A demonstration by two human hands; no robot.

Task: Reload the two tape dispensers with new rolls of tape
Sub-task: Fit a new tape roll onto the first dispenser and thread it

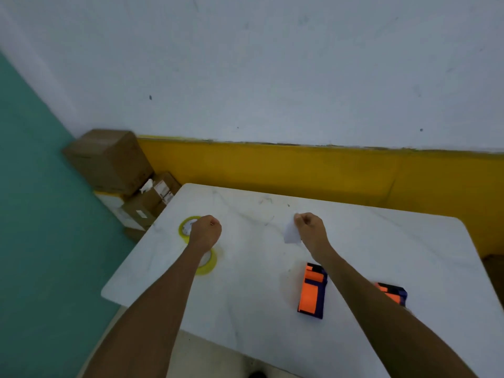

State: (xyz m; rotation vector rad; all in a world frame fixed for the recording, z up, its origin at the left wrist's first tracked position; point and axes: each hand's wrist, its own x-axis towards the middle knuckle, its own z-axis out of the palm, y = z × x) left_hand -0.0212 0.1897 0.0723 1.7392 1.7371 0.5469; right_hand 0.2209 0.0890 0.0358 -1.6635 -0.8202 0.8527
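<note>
— What are your hands doing?

— My left hand (205, 232) is curled into a fist over the far roll (185, 228); I can't tell whether it grips the roll or only hovers. My right hand (310, 230) is also closed, pinching a white paper slip (290, 233) above the surface (245, 282).

— And the tape?

— Two rolls, both yellowish-green rings lying flat near the left edge of the surface. The far roll has a pale core showing; the near roll (207, 264) sits just beside it, half hidden under my left forearm.

— The dispensers?

— Two, orange with dark blue trim. One dispenser (312, 291) lies lengthwise just inside my right forearm, well apart from the rolls. The other dispenser (392, 293) is further right, partly hidden behind that same arm, and blurred.

— Anything beyond the surface?

— Cardboard boxes (114, 165) stacked on the floor past the far left corner, against a white wall with a yellow band (300, 170) along its base.
</note>
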